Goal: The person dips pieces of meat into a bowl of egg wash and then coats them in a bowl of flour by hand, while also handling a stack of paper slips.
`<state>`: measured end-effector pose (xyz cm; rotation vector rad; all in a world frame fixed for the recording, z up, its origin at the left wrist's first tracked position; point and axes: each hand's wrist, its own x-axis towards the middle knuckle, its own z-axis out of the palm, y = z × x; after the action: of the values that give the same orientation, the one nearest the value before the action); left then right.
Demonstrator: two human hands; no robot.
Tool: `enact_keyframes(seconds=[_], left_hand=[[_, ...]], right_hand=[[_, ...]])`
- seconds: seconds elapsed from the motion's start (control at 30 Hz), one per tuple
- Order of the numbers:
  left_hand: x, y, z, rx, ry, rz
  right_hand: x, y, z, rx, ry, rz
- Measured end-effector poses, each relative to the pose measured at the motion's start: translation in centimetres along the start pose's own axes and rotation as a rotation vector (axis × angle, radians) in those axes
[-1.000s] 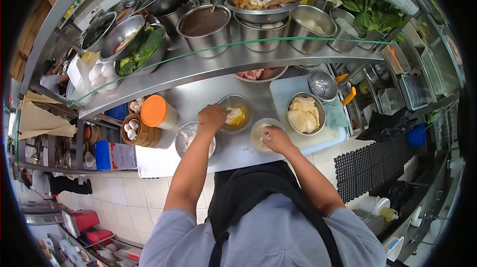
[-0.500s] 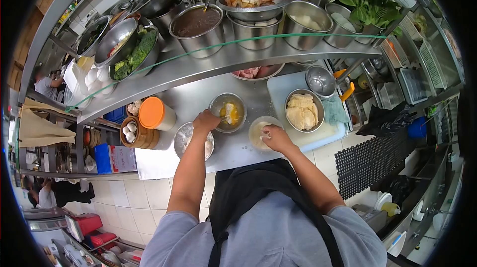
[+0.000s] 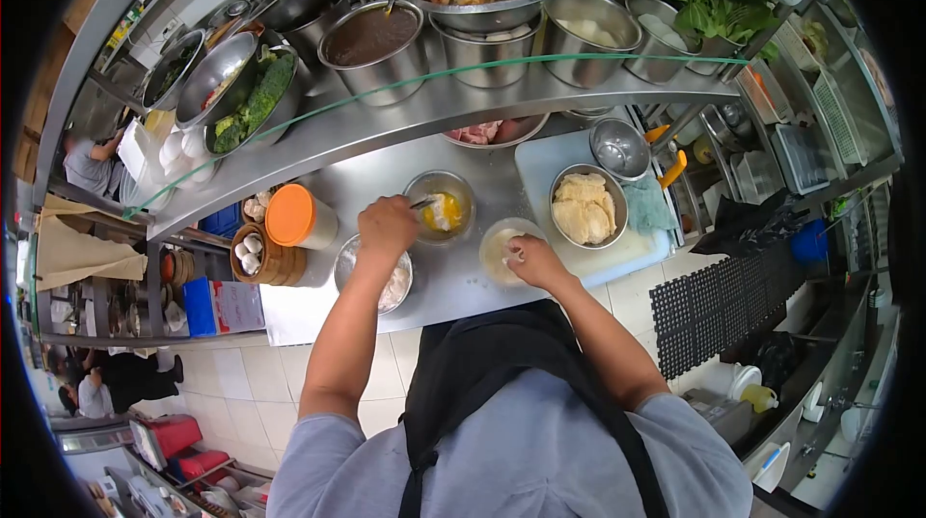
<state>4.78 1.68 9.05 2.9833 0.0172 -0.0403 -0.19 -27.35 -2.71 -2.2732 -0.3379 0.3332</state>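
My left hand [image 3: 388, 226] is closed round a thin metal utensil [image 3: 424, 202], whose working end is too small to name. It reaches over the left rim of a metal bowl [image 3: 467, 212] containing yellow egg and white powder. My right hand [image 3: 536, 262] has its fingers pinched together over a small bowl [image 3: 490, 264] of pale, whitish contents. Whatever those fingers hold, if anything, is hidden. Below my left forearm, partly covered, is a metal bowl of white flour-like powder [image 3: 395, 288]. Pale yellow dough [image 3: 585, 206] fills another metal bowl on the right.
An orange-lidded tub [image 3: 290, 216] and a bamboo steamer [image 3: 280, 265] stand left. The shelf [image 3: 415, 118] with a glass edge spans above the counter, bearing several pots. A white cutting board [image 3: 540, 171] and green cloth [image 3: 648, 204] lie right. Other people are far left.
My left hand has moved left and slightly up, and the utensil now shows beside the egg. My right hand stays at the small bowl. The whole view has shifted slightly.
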Motion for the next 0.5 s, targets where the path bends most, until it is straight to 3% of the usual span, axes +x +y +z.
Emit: enact_keyframes(seconds=[0.2, 0.37, 0.5], left_hand=[[-0.6, 0.7, 2.7, 0.114, -0.142, 0.021], [1.2, 1.3, 3.9, -0.016, -0.213, -0.19], [1.9, 2.3, 4.7, -0.047, -0.252, -0.189]], right_hand=[[0.0, -0.5, 0.2, -0.012, -0.016, 0.01], [-0.4, -0.4, 0.2, -0.078, -0.027, -0.013], [-0.5, -0.3, 0.2, -0.035, -0.014, -0.04]])
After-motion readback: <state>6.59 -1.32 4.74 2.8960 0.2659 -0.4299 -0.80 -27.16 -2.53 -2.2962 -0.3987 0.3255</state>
